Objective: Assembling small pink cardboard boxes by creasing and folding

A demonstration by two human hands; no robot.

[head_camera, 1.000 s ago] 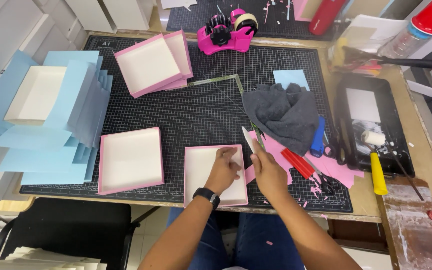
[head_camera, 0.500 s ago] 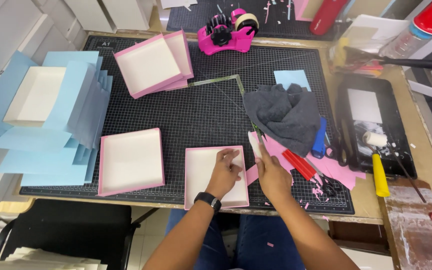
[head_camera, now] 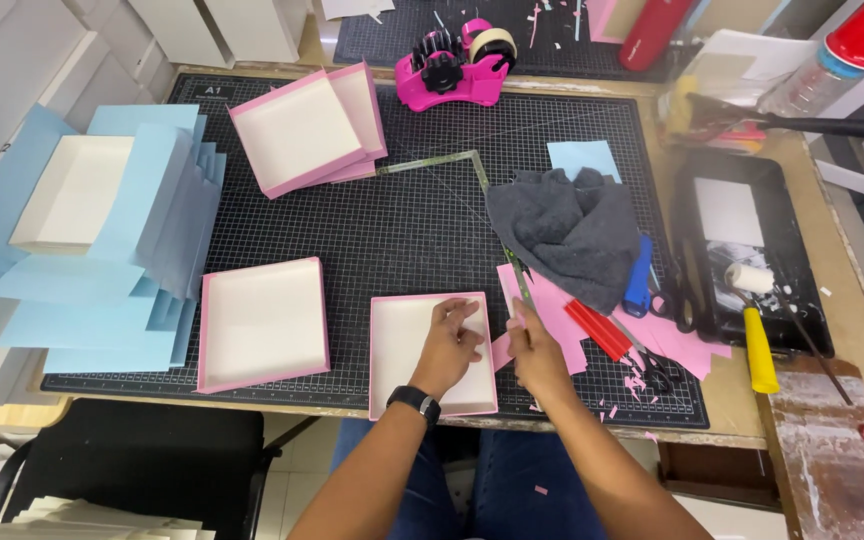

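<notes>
1. Near the surface's front edge, our left hand (head_camera: 449, 345) lies flat in the shallow pink-rimmed tray (head_camera: 402, 360), fingers spread, seemingly to pin it down.
2. Just beside the tray's right rim, our right hand (head_camera: 535, 355) pinches a slim blade-like tool (head_camera: 519, 280), fingers pressed together, over pink paper scraps (head_camera: 562, 315).
3. The tray looks white inside, square, its rim pink.
4. Farther back: a grey cloth (head_camera: 567, 230), then a pink tape dispenser (head_camera: 452, 65) at the far edge.

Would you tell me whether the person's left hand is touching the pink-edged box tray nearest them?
Touching. The head view shows the left hand lying flat inside the pink-edged box tray, palm and fingers pressed on its white floor near the right wall.
</notes>
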